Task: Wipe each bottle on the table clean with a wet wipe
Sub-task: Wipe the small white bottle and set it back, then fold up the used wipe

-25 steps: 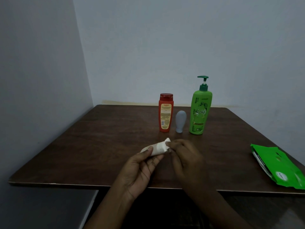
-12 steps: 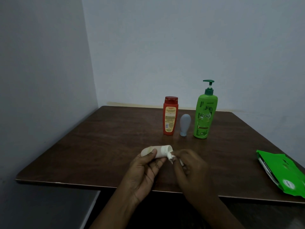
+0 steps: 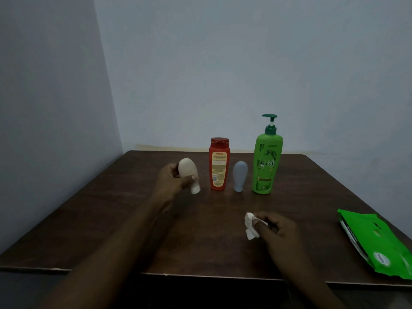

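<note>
Beige bottle (image 3: 186,169) gripped by left fingers (image 3: 172,173), wipe (image 3: 249,224) pinched by right fingers (image 3: 264,228), over dark wooden table (image 3: 111,219) in pale-walled corner (image 3: 109,97).

Brown table (image 3: 107,224), green packet (image 3: 383,244), pale walls (image 3: 223,63)

Covered, cropped, or too fine to read

The left grip (image 3: 171,179) covered the left side and neck of the beige bottle (image 3: 186,169), and whether its white cap touched the table (image 3: 111,219) could not be told. Fingers of the right grip (image 3: 276,228) hid part of the crumpled wet wipe (image 3: 249,224). The green pack (image 3: 376,241) at the near right ran off the right edge, as did the table's near right corner. The print on the red bottle (image 3: 219,163) was too small to read. Both forearms were cut by the bottom edge.
</note>
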`<state>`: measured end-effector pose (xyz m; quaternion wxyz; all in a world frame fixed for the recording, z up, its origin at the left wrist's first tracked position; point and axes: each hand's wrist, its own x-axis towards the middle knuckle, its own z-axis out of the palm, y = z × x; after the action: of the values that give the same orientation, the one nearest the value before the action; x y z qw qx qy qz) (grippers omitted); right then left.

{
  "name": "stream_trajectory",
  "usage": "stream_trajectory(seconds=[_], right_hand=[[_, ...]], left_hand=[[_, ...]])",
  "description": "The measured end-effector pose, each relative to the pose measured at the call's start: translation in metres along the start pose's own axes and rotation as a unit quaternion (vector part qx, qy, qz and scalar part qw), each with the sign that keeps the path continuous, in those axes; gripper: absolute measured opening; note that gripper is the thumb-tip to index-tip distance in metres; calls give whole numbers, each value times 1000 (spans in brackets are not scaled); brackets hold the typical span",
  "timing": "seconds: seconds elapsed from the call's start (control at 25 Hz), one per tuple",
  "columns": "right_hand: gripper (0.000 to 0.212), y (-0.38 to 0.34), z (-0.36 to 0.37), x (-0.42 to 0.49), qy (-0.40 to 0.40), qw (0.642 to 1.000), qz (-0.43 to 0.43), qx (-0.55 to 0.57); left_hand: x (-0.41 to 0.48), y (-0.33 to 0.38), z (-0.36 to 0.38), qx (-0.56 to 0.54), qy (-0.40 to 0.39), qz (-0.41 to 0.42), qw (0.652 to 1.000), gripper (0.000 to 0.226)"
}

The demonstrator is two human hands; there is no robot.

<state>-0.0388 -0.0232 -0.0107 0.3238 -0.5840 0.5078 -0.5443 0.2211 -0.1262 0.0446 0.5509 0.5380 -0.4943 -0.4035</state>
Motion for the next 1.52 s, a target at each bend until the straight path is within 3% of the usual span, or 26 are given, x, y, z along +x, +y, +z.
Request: stream_trajectory(seconds=[0.16, 0.36, 1.0, 1.12, 1.24, 1.32, 1.52], right_hand=[[16, 6, -2, 3, -30, 998, 42, 18], [14, 8, -3, 6, -48, 996, 76, 29], [17, -11, -2, 1, -59, 996, 42, 47], [17, -8, -2, 1, -47, 998, 40, 20], [16, -6, -4, 1, -20, 999, 27, 33], [14, -5, -2, 4, -20, 998, 23, 53], [23, -15, -24, -3, 41, 992, -45, 114]], left_hand=[[48, -25, 6, 98, 2, 3, 995, 54], [72, -50, 1, 138, -76, 12, 988, 56], [89, -59, 1, 105, -104, -22, 989, 76], [72, -52, 3, 10, -38, -11, 999, 77], [40, -28, 13, 52, 134, 65, 988, 55], [8, -5, 26, 76, 184, 132, 971, 33], [-109, 6, 111, 55, -64, 205, 975, 9]])
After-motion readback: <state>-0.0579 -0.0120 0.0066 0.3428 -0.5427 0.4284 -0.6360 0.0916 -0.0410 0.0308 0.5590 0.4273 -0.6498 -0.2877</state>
